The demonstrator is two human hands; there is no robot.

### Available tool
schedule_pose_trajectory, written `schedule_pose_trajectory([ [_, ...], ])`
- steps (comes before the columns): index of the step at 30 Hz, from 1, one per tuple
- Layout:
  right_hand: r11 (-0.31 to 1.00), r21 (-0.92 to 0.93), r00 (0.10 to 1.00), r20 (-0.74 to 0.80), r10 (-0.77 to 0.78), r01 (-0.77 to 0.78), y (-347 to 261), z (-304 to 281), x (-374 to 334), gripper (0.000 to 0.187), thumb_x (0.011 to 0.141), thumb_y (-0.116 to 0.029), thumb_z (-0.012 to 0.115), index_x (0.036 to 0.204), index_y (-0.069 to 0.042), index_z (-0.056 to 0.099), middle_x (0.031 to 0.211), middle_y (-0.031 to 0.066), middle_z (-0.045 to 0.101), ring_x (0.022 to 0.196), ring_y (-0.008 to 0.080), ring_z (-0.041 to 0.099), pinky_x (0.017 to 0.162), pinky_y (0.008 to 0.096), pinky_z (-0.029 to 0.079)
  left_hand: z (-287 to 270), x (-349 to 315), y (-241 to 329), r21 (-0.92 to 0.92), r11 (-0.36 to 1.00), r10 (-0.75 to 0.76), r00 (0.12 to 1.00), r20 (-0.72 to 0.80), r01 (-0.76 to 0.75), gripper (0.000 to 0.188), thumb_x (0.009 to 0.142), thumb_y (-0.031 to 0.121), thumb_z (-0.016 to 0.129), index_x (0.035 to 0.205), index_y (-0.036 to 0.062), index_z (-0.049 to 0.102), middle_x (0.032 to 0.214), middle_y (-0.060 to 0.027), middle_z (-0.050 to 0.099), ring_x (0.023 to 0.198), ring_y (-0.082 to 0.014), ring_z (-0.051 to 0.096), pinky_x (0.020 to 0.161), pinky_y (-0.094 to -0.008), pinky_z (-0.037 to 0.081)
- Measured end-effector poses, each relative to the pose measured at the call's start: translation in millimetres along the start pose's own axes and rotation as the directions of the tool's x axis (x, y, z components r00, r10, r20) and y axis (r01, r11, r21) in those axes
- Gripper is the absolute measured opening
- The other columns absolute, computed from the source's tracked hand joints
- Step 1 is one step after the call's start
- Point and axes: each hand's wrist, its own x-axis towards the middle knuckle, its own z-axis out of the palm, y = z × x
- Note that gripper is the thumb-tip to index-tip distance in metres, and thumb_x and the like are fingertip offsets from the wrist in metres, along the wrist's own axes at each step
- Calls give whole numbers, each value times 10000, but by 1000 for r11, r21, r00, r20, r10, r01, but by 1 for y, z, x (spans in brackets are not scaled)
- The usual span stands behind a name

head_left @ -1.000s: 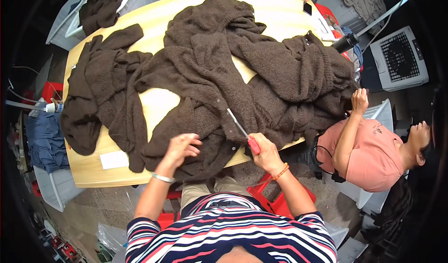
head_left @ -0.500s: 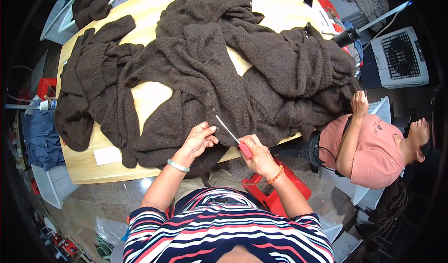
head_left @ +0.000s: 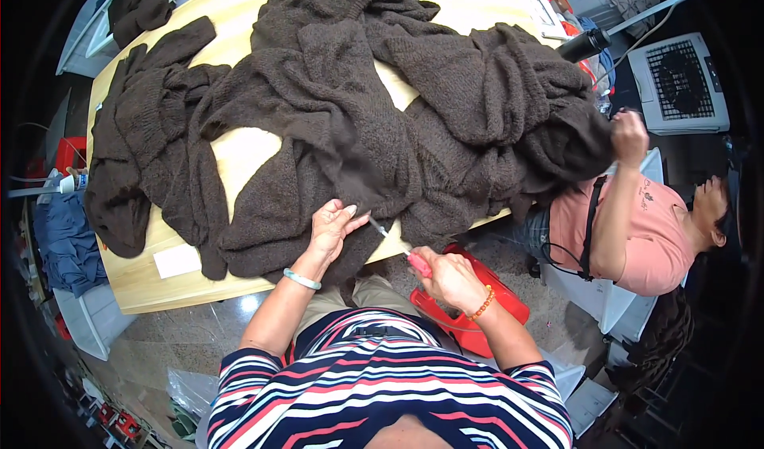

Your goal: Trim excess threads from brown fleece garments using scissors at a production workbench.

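table: pale wooden top (head_left: 187, 286), almost wholly covered by dark brown knitwear; a white slip of paper (head_left: 177, 260) lies at its near left edge.
left pile: separate brown knit pieces (head_left: 143, 142) bunched at the table's left, untouched, well apart from both hands.
main knit: big brown knitted garment (head_left: 414, 122) spread over the middle and right, near edge hanging off the table toward the person.
left hand: (head_left: 333, 228) fingers curled shut, pinching the garment's near edge, holding it taut.
tool: slim metal-tipped tool with pink handle (head_left: 395, 244), tip right at the pinched edge.
right hand: (head_left: 446, 278) closed round the pink handle, just off the table edge.
co-worker: person in a pink top (head_left: 629, 230) at right, one hand on the same pile.
progress: judged mid-work; one spot on the edge in hand, most of the knitwear not yet reached, no finished stack visible.
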Motion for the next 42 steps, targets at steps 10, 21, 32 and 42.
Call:
schedule_pose_trajectory([
  [10,977,67,977,-83,-198,204,8,7,10,333,853,-151,653,1150,-45,546,921,226,658,846,400,648,724,454,525,-16,-4,25,118,991,-51,998,-40,56,284,914,104,633,1101,64,422,901,-68,579,793,-277,715,595,-303,619],
  [21,993,-26,992,-49,-119,118,-19,7,34,272,851,-176,600,1097,-68,559,773,231,656,764,405,659,701,492,530,-23,40,33,-28,996,81,986,-147,-86,88,947,73,584,898,0,572,927,-157,652,955,-387,674,829,-435,596],
  [32,983,-47,983,-44,-181,179,-31,19,65,255,864,-213,588,1068,-60,581,750,239,650,750,417,658,699,507,526,-54,36,23,-352,936,18,1000,20,-9,145,980,107,530,845,53,536,917,-122,628,1113,-486,573,927,-535,533],
  [42,967,91,964,-145,-224,238,-29,17,66,277,878,-186,592,1132,-79,568,822,227,663,789,420,648,731,503,519,-40,64,64,-99,983,132,973,-188,-152,115,950,111,589,1003,34,523,956,-129,626,888,-342,692,704,-350,626],
])
